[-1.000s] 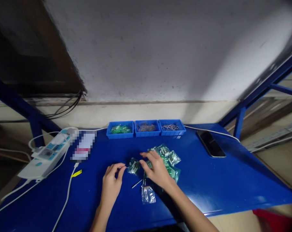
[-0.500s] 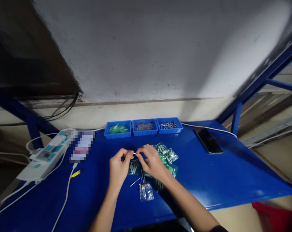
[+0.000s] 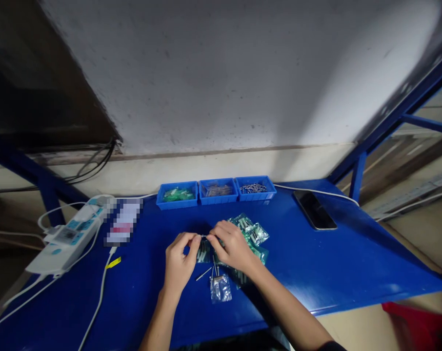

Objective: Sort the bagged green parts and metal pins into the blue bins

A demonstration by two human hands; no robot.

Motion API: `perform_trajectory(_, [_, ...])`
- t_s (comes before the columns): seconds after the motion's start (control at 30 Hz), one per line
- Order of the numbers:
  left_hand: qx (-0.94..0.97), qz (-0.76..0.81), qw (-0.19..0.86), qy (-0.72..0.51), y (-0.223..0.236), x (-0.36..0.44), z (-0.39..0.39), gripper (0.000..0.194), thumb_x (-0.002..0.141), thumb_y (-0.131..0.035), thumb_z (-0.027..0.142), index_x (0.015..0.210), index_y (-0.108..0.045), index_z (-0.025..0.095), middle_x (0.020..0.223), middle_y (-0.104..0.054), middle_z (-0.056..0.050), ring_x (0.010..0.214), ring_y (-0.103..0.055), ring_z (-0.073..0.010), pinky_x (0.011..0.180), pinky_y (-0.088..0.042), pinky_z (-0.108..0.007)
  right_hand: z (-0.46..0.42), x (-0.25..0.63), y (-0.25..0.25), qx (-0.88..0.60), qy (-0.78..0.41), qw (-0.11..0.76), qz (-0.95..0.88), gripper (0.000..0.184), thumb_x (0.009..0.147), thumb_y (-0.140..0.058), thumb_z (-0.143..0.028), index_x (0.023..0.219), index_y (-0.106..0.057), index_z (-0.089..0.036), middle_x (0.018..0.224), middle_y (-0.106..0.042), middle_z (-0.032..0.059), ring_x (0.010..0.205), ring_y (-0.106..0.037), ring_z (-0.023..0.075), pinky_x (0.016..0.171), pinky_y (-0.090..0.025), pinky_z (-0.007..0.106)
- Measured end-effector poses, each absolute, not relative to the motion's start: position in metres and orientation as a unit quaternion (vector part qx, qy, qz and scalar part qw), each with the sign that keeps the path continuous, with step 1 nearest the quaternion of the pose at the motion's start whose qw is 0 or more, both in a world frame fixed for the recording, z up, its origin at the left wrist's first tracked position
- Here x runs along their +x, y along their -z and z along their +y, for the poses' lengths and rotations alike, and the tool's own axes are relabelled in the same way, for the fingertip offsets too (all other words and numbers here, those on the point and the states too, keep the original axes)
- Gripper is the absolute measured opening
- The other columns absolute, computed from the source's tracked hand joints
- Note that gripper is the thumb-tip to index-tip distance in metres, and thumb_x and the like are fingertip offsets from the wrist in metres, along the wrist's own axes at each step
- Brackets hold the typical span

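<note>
My left hand [image 3: 180,258] and right hand [image 3: 232,244] are pinching a thin metallic piece [image 3: 203,236] between thumbs and fingertips, one at each end, above the middle of the blue surface [image 3: 309,273]. Loose metal rods [image 3: 203,274] and a clear bag [image 3: 220,288] are lying toward the near edge; green packets [image 3: 258,234] are lying beside my right hand. Three blue bins [image 3: 218,191] are standing along the far edge.
</note>
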State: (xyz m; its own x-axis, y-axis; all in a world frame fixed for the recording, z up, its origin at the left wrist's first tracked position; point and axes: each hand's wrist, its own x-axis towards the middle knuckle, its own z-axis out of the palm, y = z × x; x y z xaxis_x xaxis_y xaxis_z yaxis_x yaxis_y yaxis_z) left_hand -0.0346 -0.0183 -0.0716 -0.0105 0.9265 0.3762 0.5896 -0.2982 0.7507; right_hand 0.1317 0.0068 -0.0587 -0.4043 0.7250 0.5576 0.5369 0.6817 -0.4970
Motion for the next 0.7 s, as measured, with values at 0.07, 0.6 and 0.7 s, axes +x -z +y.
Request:
perform_trajectory(0.07, [0.728, 0.531, 0.216, -0.376, 0.073, -0.033, -0.016, 0.016, 0.091, -0.047, 0.028, 0.091, -0.061, 0.021, 0.086, -0.064, -0.003, 0.081, -0.059, -0.0163, 0.077, -0.045, -0.028, 0.007, 0.143, 0.051, -0.373, -0.082, 0.440, -0.812, 0.022, 0.092, -0.041, -0.024, 0.075, -0.056, -0.020, 0.068, -0.057, 0.0033, 0.065, -0.052, 0.0160, 0.063, -0.039, 0.030])
perform_trajectory(0.6, [0.846, 0.463, 0.149, -0.217, 0.104, -0.027, -0.004, 0.011, 0.087, -0.052, 0.022, 0.091, -0.062, 0.025, 0.098, -0.063, -0.003, 0.098, -0.051, -0.0211, 0.082, -0.036, -0.036, 0.042, 0.180, 0.101, -0.537, -0.028, 0.434, -0.723, 0.020, 0.090, -0.046, -0.030, 0.096, -0.061, -0.018, 0.080, -0.061, 0.0068, 0.079, -0.055, 0.0213, 0.072, -0.046, 0.037])
perform_trajectory(0.7, [0.843, 0.473, 0.134, -0.220, 0.109, -0.025, -0.008, 0.010, 0.086, -0.053, 0.021, 0.086, -0.062, 0.024, 0.100, -0.062, -0.004, 0.101, -0.050, -0.0223, 0.084, -0.034, -0.038, 0.029, 0.154, 0.093, -0.455, -0.063, 0.408, -0.789, 0.018, 0.090, -0.046, -0.026, 0.095, -0.062, -0.020, 0.079, -0.063, 0.0061, 0.078, -0.058, 0.0206, 0.071, -0.048, 0.036])
